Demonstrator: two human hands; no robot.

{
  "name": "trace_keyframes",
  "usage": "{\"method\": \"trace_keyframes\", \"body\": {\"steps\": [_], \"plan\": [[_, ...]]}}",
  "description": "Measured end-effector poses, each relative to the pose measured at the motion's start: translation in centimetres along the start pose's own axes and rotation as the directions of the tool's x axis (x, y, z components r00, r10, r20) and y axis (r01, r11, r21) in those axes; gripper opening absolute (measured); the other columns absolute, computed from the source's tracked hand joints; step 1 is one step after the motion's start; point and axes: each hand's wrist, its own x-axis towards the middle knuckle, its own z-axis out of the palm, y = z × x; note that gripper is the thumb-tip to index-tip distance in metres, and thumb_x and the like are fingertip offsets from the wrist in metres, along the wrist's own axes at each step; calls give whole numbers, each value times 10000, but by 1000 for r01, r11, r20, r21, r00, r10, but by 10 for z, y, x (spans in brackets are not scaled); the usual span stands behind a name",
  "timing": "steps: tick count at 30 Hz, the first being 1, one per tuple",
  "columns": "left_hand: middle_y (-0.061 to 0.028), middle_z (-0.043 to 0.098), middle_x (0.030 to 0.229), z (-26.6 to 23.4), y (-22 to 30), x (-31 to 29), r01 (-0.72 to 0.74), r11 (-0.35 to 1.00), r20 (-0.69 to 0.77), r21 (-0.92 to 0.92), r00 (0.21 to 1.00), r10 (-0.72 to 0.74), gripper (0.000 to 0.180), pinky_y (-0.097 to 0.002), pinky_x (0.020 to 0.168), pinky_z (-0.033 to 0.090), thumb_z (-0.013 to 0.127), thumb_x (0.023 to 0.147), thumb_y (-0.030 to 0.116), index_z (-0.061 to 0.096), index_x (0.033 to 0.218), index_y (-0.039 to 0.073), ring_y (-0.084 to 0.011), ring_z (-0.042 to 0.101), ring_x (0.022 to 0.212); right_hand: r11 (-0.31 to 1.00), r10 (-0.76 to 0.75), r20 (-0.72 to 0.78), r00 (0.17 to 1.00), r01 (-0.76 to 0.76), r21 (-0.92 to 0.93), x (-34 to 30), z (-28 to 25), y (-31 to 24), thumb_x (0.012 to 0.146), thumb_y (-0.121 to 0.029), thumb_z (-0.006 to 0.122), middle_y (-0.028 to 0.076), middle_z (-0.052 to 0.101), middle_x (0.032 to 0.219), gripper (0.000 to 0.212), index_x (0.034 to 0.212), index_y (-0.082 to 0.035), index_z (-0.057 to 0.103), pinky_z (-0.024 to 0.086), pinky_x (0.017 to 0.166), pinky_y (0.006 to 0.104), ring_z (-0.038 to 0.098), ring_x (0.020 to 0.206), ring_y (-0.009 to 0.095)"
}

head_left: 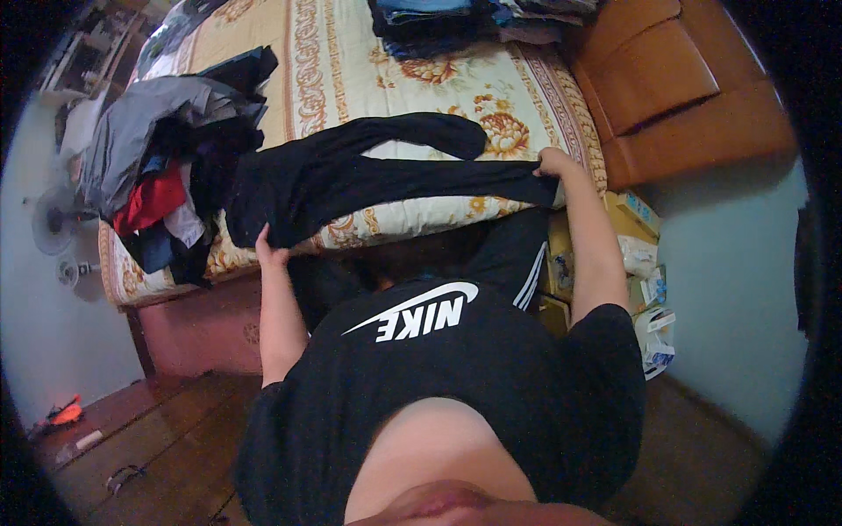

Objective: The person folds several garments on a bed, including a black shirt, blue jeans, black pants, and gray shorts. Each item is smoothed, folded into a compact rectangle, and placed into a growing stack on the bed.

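Note:
A pair of black pants [351, 180] lies stretched sideways across the near part of the bed, its waist end at the left and its legs toward the right. My left hand [273, 249] pinches the near edge of the waist end, close to the bed's front edge. At the far end of the nearer leg, my right hand [553, 164] is closed on the hem and pulls that leg fairly straight. The other leg bends loosely farther back on the bedspread.
A heap of rumpled clothes [167, 131], grey, black and red, lies on the bed's left. Folded dark clothes [425, 26] are stacked at the back. The bed [307, 66] has a floral cover. A brown leather headboard [658, 88] and a small cluttered shelf [636, 215] stand at the right.

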Motion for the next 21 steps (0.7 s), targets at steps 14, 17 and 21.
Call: {"method": "trace_keyframes", "body": {"steps": [14,17,21], "plan": [[-166,516,1158,-9,-3,6,-216,963,-123,162,964,237,439,-456,845,469,502,876,265,435,1183,-43,-314,556,964,622,589,-459,665,-10,783,-13,90,-5,713,-205,684,217,519,1122,564,1178,-10,432,389,886,430,499,1043,355],[-160,517,1152,11,-16,2,-238,927,-238,290,920,311,436,-453,818,485,525,869,245,431,1179,-47,-306,567,939,658,610,-421,671,-132,742,-24,83,1,770,-254,612,202,562,1059,454,1140,-27,477,412,848,431,527,990,379],[-148,552,1066,8,-16,-2,-247,882,-261,401,892,369,402,-484,771,496,561,849,174,438,1157,-54,-322,571,901,733,353,-553,755,144,665,-25,69,73,772,-171,606,225,580,991,335,1054,-5,535,431,816,401,543,965,365]]}}
